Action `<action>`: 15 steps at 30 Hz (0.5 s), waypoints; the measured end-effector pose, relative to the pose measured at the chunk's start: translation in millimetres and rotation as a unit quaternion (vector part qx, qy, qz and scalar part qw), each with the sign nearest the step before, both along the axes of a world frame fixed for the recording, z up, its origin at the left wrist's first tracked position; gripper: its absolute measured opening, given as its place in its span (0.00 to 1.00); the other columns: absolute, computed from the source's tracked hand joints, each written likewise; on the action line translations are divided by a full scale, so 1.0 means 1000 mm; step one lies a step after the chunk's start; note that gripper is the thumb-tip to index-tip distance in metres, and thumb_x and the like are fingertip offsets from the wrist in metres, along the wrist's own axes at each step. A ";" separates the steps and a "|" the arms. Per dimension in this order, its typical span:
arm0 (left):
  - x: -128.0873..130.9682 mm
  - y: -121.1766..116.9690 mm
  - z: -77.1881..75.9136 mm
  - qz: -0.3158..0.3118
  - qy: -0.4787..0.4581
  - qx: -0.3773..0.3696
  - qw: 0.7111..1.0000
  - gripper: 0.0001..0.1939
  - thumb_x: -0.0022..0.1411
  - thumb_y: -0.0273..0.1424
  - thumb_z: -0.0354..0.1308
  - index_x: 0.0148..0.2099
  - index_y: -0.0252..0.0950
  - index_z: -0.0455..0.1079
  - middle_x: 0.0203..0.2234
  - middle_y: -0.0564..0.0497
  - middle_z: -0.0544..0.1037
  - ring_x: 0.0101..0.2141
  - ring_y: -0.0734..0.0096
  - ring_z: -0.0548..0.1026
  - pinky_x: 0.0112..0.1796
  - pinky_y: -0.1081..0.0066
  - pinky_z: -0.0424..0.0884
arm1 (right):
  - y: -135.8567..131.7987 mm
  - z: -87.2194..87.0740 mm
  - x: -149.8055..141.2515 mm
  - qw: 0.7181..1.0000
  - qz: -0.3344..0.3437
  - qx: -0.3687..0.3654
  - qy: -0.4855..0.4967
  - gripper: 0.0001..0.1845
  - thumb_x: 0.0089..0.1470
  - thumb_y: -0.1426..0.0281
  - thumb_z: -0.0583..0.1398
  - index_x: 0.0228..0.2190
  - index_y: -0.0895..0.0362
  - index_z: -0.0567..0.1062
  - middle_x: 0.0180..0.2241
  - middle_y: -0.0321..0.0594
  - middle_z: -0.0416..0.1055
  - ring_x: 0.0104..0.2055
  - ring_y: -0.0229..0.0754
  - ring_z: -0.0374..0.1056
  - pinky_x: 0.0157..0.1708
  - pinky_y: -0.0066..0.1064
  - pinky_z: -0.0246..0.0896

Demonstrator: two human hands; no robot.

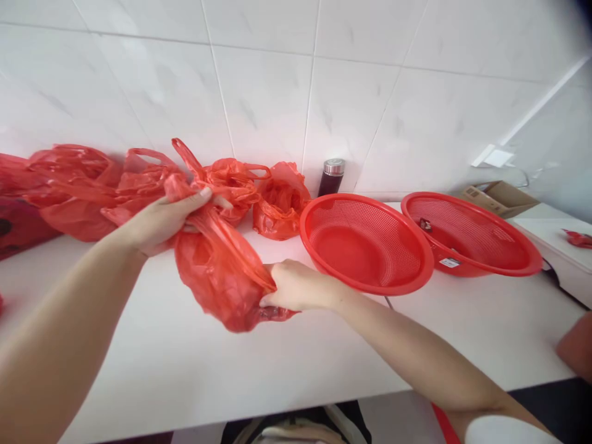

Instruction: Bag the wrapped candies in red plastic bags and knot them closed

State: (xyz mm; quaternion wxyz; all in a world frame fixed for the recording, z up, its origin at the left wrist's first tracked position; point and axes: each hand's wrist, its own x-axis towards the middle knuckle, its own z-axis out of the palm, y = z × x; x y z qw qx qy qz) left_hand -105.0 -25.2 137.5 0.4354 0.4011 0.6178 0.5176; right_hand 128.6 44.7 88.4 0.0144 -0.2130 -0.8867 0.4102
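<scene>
A red plastic bag (217,271) hangs between both hands above the white counter (185,370). My left hand (161,222) is closed around the bag's twisted top and handles. My right hand (296,287) grips the bag's lower right side, its fingers folded into the plastic. Whatever the bag contains is hidden. Several more red plastic bags (92,185) lie in a row along the tiled wall behind it, and one more bag (280,200) sits near the middle.
Two red mesh colander bowls (365,240) (472,234) sit on the counter to the right. A dark flask with a silver cap (331,177) stands against the wall. A cardboard box (499,197) rests at the far right. Another person's arm (578,348) shows at the right edge.
</scene>
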 end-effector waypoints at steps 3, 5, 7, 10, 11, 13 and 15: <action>-0.012 0.000 -0.013 -0.041 -0.025 -0.024 0.999 0.23 0.63 0.44 0.58 0.53 0.33 0.72 0.32 0.53 0.83 0.30 0.70 0.79 0.33 0.73 0.77 | -0.001 0.014 0.005 0.999 0.002 0.037 -0.009 0.11 0.51 0.69 0.60 0.39 0.53 0.72 0.25 0.33 0.74 0.22 0.37 0.68 0.20 0.26 0.58; -0.014 0.001 -0.019 -0.048 -0.044 -0.026 0.998 0.22 0.63 0.44 0.57 0.52 0.33 0.72 0.31 0.54 0.83 0.30 0.72 0.79 0.33 0.74 0.77 | -0.002 0.020 0.008 0.998 -0.003 0.059 -0.005 0.09 0.50 0.68 0.61 0.36 0.53 0.72 0.26 0.34 0.74 0.24 0.38 0.69 0.21 0.26 0.58; -0.013 0.003 -0.023 -0.032 -0.062 -0.035 0.997 0.23 0.63 0.44 0.58 0.52 0.33 0.72 0.29 0.55 0.83 0.28 0.73 0.78 0.32 0.75 0.76 | -0.003 0.022 0.011 0.998 -0.012 0.062 0.008 0.07 0.51 0.67 0.61 0.35 0.53 0.72 0.31 0.36 0.75 0.29 0.39 0.71 0.23 0.27 0.59; -0.010 0.006 -0.027 -0.036 -0.084 -0.042 0.995 0.22 0.63 0.44 0.58 0.53 0.34 0.71 0.29 0.55 0.82 0.29 0.73 0.78 0.33 0.75 0.76 | -0.004 0.021 0.016 0.998 -0.033 0.043 0.016 0.08 0.52 0.68 0.60 0.37 0.53 0.73 0.33 0.37 0.76 0.29 0.39 0.71 0.23 0.26 0.60; -0.010 0.006 -0.028 -0.043 -0.087 -0.036 0.995 0.21 0.63 0.44 0.58 0.52 0.35 0.72 0.30 0.56 0.82 0.29 0.74 0.78 0.34 0.75 0.76 | -0.004 0.019 0.017 0.999 -0.039 0.036 0.011 0.08 0.52 0.69 0.60 0.37 0.54 0.73 0.32 0.36 0.76 0.28 0.38 0.70 0.23 0.26 0.59; -0.008 0.007 -0.030 -0.058 -0.085 -0.030 0.994 0.20 0.64 0.44 0.57 0.51 0.36 0.73 0.30 0.57 0.82 0.30 0.74 0.77 0.34 0.76 0.76 | -0.003 0.015 0.021 0.998 -0.053 0.038 0.007 0.08 0.53 0.68 0.59 0.38 0.53 0.73 0.30 0.35 0.75 0.26 0.37 0.70 0.22 0.25 0.59; -0.006 0.006 -0.031 -0.062 -0.049 -0.009 0.997 0.19 0.64 0.44 0.56 0.48 0.36 0.75 0.28 0.56 0.81 0.30 0.74 0.77 0.32 0.77 0.75 | 0.000 0.012 0.027 0.997 -0.051 0.053 -0.008 0.09 0.54 0.65 0.59 0.39 0.52 0.73 0.29 0.34 0.75 0.27 0.38 0.70 0.22 0.26 0.58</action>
